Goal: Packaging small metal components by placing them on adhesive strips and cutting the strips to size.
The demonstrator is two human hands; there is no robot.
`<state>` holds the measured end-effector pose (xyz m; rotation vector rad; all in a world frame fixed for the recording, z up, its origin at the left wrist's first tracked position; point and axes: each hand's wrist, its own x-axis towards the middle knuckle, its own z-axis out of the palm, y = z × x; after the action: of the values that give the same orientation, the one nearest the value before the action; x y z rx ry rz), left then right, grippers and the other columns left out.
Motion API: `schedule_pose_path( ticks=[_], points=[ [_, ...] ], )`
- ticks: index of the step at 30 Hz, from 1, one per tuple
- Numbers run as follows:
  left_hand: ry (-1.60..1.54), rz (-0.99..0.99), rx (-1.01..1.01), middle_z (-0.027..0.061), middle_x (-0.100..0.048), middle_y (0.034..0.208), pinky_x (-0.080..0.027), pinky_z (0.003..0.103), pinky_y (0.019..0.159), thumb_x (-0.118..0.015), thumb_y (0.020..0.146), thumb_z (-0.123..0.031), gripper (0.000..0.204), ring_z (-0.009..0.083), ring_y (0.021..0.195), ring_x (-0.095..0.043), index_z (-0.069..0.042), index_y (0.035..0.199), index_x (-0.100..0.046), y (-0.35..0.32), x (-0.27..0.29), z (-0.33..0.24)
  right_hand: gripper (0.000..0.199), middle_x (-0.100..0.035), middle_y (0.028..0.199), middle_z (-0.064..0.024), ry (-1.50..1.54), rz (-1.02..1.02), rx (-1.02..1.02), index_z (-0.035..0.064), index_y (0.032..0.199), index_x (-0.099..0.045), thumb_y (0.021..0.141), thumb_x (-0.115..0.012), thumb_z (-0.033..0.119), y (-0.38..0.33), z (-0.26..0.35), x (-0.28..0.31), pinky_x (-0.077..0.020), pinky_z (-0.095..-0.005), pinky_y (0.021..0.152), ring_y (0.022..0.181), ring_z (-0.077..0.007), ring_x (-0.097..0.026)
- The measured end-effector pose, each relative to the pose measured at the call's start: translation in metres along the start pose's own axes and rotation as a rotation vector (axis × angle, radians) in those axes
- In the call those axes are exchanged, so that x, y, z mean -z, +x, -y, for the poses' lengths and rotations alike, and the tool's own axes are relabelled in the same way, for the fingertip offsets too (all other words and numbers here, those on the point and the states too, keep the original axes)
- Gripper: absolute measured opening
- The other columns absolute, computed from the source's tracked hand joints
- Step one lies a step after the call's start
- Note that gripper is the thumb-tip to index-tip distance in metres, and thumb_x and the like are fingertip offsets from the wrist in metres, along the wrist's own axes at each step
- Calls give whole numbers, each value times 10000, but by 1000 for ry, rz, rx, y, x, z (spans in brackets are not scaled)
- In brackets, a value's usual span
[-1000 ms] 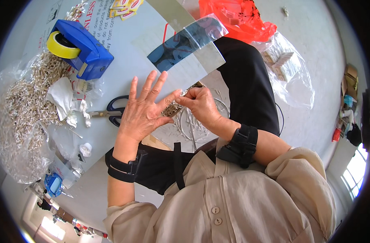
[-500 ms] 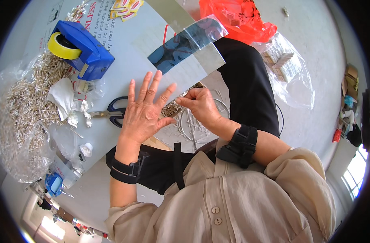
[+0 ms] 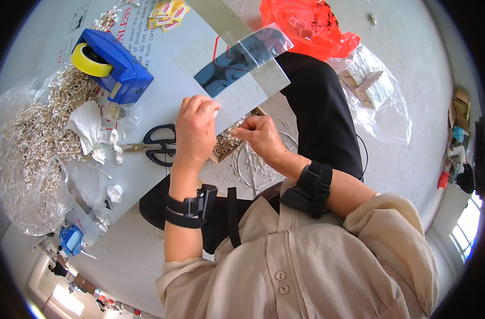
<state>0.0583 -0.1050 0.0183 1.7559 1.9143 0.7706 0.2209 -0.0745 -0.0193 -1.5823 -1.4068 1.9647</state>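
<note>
My left hand (image 3: 196, 127) is closed, its fingers curled at the table edge by a see-through plastic sheet with a dark blue print (image 3: 229, 69). A small pale spot shows at its fingertips; I cannot make out whether it is a nail or something held. To the right, my right hand (image 3: 261, 139) makes a pinch, and what is in it, if anything, is too small to name. Between and below the hands sits an open box (image 3: 217, 158) of cotton swabs (image 3: 226, 142), partly hidden by the left hand. Dark-handled scissors (image 3: 156, 144) lie left of my left hand.
A blue tape dispenser (image 3: 131, 74) with yellow tape stands on the table, beside a large heap of cotton swabs (image 3: 38, 143) in clear plastic. Yellow packets (image 3: 169, 15) lie farther back. A red bag (image 3: 309, 32) and clear-bagged packs (image 3: 367, 85) are on the right, beyond my leg.
My left hand has gone from flat and spread on the table to curled, shifting right. More of the swab box and scissors shows. My right hand stays pinched in nearly the same place.
</note>
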Motion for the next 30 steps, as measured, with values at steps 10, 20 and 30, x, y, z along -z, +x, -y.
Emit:
schedule_pose_path(
  ticks=[10,20,30],
  points=[
    [31,-57,45,31,-516,878,-389,376,768,-657,674,-21,155,258,857,-475,-96,782,-574,-5,-13,-5,202,-530,540,-21,-29,-1,43,-31,650,-627,705,-740,127,6,-4,3,-379,-291,486,529,-86,-447],
    [74,-169,77,41,-499,954,-381,390,816,-775,555,-76,370,259,935,-468,-97,854,-558,-15,-27,-11,227,-553,544,-41,-35,36,58,-28,658,-636,696,-755,162,15,-16,3,-396,-300,503,524,-97,-462],
    [204,-349,326,201,-327,1367,-278,471,1021,-816,605,-202,918,376,1254,-330,-57,1358,-311,-6,-22,-7,212,-540,572,-4,-139,68,118,-39,684,-624,714,-749,129,20,-14,6,-383,-282,507,556,-82,-453]
  ],
)
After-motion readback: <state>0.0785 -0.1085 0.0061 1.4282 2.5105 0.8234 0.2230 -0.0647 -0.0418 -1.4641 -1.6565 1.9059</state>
